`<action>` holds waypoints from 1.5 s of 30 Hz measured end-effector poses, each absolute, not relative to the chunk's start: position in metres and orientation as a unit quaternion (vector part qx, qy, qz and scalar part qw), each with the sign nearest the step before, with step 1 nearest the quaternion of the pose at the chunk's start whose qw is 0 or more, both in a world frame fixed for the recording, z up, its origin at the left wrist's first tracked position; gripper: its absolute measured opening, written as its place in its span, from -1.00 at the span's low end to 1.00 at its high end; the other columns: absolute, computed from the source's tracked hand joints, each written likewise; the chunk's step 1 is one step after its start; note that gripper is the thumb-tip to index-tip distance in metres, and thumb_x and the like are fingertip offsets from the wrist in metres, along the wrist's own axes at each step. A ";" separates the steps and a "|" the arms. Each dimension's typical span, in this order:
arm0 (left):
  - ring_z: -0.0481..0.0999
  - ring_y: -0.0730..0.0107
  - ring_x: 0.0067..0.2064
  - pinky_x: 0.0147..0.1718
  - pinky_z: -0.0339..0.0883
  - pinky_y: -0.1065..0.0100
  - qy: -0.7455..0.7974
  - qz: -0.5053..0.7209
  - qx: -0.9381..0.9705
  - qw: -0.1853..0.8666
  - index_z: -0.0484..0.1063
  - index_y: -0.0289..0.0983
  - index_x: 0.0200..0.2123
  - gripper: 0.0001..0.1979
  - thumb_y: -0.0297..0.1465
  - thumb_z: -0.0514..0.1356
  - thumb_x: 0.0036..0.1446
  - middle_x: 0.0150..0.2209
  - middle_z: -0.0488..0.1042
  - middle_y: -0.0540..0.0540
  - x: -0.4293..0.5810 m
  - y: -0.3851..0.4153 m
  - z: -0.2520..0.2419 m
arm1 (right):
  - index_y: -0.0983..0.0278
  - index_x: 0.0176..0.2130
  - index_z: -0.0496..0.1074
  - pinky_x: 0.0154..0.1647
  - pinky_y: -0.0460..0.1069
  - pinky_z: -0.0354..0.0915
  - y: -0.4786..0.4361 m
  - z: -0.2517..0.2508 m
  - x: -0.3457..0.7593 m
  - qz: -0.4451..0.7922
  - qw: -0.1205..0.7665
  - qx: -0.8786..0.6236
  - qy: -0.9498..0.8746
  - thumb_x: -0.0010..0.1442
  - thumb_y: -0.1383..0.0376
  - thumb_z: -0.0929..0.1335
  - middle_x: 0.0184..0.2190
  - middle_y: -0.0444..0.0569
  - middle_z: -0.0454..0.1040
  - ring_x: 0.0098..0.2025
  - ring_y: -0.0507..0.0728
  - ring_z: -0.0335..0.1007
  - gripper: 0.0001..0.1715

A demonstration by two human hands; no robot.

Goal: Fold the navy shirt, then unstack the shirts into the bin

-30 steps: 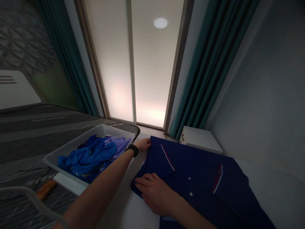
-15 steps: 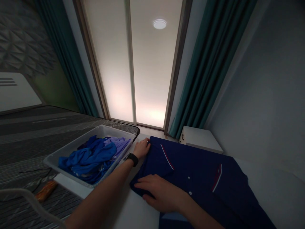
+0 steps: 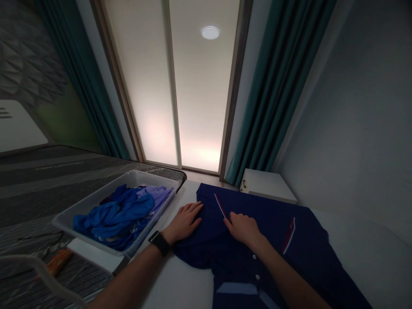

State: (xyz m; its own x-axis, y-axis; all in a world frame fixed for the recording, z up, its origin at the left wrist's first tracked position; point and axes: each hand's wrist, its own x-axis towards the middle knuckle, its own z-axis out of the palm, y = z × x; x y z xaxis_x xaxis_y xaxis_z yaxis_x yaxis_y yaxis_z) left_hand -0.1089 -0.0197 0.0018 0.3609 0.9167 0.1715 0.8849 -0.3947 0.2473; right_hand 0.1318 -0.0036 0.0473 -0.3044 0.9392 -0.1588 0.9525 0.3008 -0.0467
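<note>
A navy polo shirt (image 3: 270, 214) lies spread on a white table (image 3: 161, 283). It has white buttons and red-and-white trim, and a lighter blue strip shows at its near edge. My left hand (image 3: 185, 221), with a dark watch on the wrist, rests flat on the shirt's left edge, fingers stretched out. Across the fabric, my right hand (image 3: 243, 227) has its fingers curled together at the near end of the left trim, pinching the cloth there. Its fingertips are partly hidden.
Left of the shirt, a translucent plastic bin (image 3: 93, 193) holds crumpled blue and purple clothes (image 3: 125, 214). A white cabinet (image 3: 267, 186) stands beyond the shirt. At lower left are a pale curved bar (image 3: 41, 268) and an orange-brown object (image 3: 59, 262).
My right hand has moved from the shirt's near-left corner up to the trim. My left hand has slid nearer and flattened. The shirt's left side has spread out at the near edge.
</note>
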 end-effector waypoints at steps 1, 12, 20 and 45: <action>0.16 0.15 0.26 0.20 0.05 0.07 0.545 0.140 0.825 0.057 0.07 -0.16 0.29 -0.49 -0.24 -0.03 0.30 0.32 0.11 -0.09 -0.110 -0.020 0.000 | 0.30 -0.13 0.39 -0.23 0.11 0.28 -0.004 0.045 0.130 -0.066 0.044 0.587 0.806 0.32 0.09 0.13 -0.20 0.22 0.53 -0.14 0.33 0.50 -0.58; 0.10 0.20 0.31 0.23 0.01 0.15 0.544 0.127 0.828 0.057 -0.02 -0.20 0.34 -0.41 -0.11 -0.09 0.32 0.34 0.07 -0.13 -0.113 -0.021 -0.002 | 0.14 0.08 0.20 -0.33 -0.05 0.16 0.010 0.051 0.139 -0.154 -0.056 0.582 0.796 0.30 0.26 0.19 -0.23 0.02 0.52 -0.19 0.18 0.48 -0.65; 0.04 0.19 0.34 0.29 -0.12 0.08 0.534 0.087 0.840 0.047 -0.04 -0.21 0.34 -0.40 -0.09 -0.12 0.33 0.37 -0.04 -0.12 -0.114 -0.025 -0.001 | -0.01 0.23 0.16 -0.19 0.08 0.26 0.008 0.047 0.144 -0.146 0.031 0.543 0.826 0.29 0.31 0.16 -0.02 0.07 0.49 -0.01 0.30 0.43 -0.46; 0.13 0.25 0.31 0.27 0.00 0.12 0.544 0.097 0.833 0.013 0.17 -0.21 0.25 -0.51 -0.39 -0.04 0.26 0.32 0.11 -0.10 -0.124 -0.019 0.010 | 0.12 0.35 -0.05 0.36 0.20 -0.30 -0.007 0.024 0.132 -0.168 -0.001 0.370 0.914 0.35 0.07 0.12 0.38 -0.09 -0.16 0.40 0.14 -0.34 -0.35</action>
